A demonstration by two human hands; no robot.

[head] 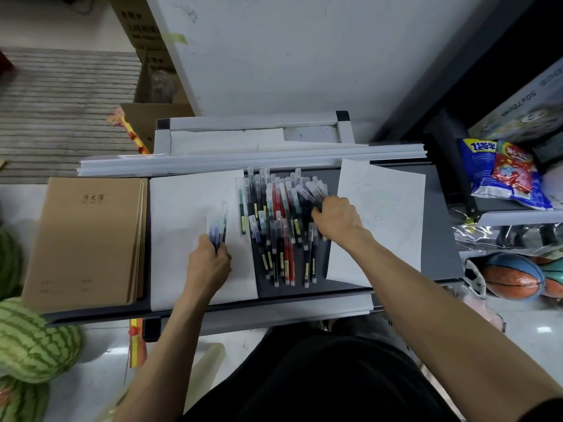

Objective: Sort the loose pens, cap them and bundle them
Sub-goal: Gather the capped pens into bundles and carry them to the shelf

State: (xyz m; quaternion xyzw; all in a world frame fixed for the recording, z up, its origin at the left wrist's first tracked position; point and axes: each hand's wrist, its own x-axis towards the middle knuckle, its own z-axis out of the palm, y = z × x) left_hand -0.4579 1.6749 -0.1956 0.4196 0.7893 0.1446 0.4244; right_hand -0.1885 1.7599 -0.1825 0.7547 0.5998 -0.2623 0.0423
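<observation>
A pile of loose pens (275,226) with clear caps and red, black, green and blue barrels lies on the dark table (438,226), between two white sheets. My left hand (208,264) grips a small bunch of blue pens (217,229) over the left white sheet (182,208). My right hand (336,219) rests on the right side of the pile, its fingers curled round a few pens (313,193) there. Exactly which of those pens it holds is blurred.
A stack of brown notebooks (85,239) lies at the table's left. Another white sheet (387,214) lies at the right. White strips (243,161) run along the far edge. Watermelons (33,339) sit at the left, snack bags (502,175) and balls (511,277) at the right.
</observation>
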